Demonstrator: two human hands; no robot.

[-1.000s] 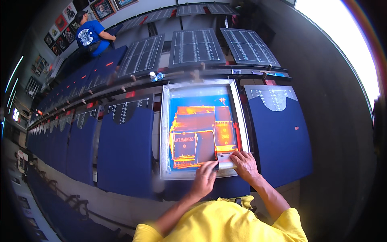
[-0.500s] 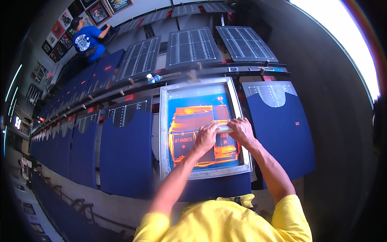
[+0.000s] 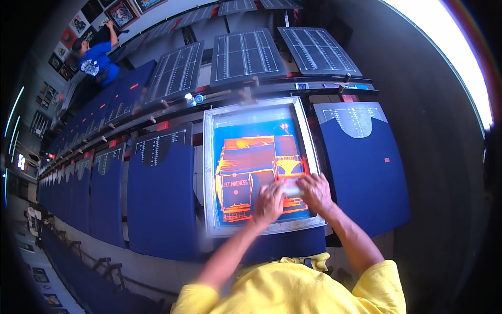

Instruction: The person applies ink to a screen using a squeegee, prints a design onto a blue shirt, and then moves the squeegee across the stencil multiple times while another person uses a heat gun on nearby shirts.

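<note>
And here both hands meet on a pale, bar-shaped tool (image 3: pixel 293 192) inside the metal frame (image 3: pixel 208 167), toward its lower right corner; the left hand (image 3: pixel 271 201) has its fingers bunched and curled around the tool's left end; the right hand (image 3: pixel 315 191), fingers bent over the other end, overlaps the frame's right edge; blur smears both, so the thumbs' exact grip cannot be told, and the tool's underside is hidden; orange ink (image 3: pixel 246 141) streaks the blue mesh (image 3: pixel 259 127), part of it covered by the hands; navy cloth (image 3: pixel 285 246) peeks past the frame's lower edge, the area under the frame out of sight; beyond the right edge lies a navy shirt (image 3: pixel 363 180), its red mark (image 3: pixel 387 160) tiny; far off, a blue-shirted co-worker (image 3: pixel 99 65) raises an arm, the fingers too small to make out.
</note>
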